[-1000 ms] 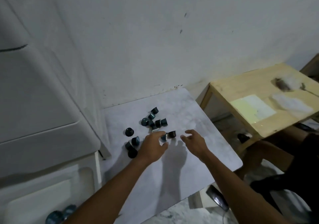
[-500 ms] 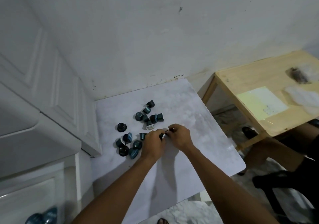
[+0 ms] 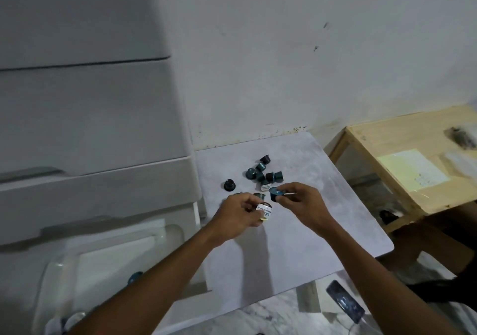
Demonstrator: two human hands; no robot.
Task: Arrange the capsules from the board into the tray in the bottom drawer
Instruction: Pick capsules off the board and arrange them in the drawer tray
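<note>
Several dark teal capsules (image 3: 263,173) lie loose on the grey marbled board (image 3: 309,231), with one black capsule (image 3: 229,184) apart to the left. My left hand (image 3: 238,212) is lifted just above the board and grips a capsule with a white printed lid (image 3: 265,210). To its right, my right hand (image 3: 299,201) pinches a blue-lidded capsule (image 3: 276,194). At lower left the open bottom drawer holds a clear tray (image 3: 56,278) with a few capsules (image 3: 134,278) in it, partly hidden by my left forearm.
White drawer fronts (image 3: 98,185) stand closed above the open one at left. A wooden table (image 3: 418,159) with a pale paper on it is at right. A phone (image 3: 344,300) lies on the floor below the board. A white wall is behind.
My two hands have drawn apart from the middle of the board and risen a little, each now holding one capsule. The view has swung left, showing more of the drawers.
</note>
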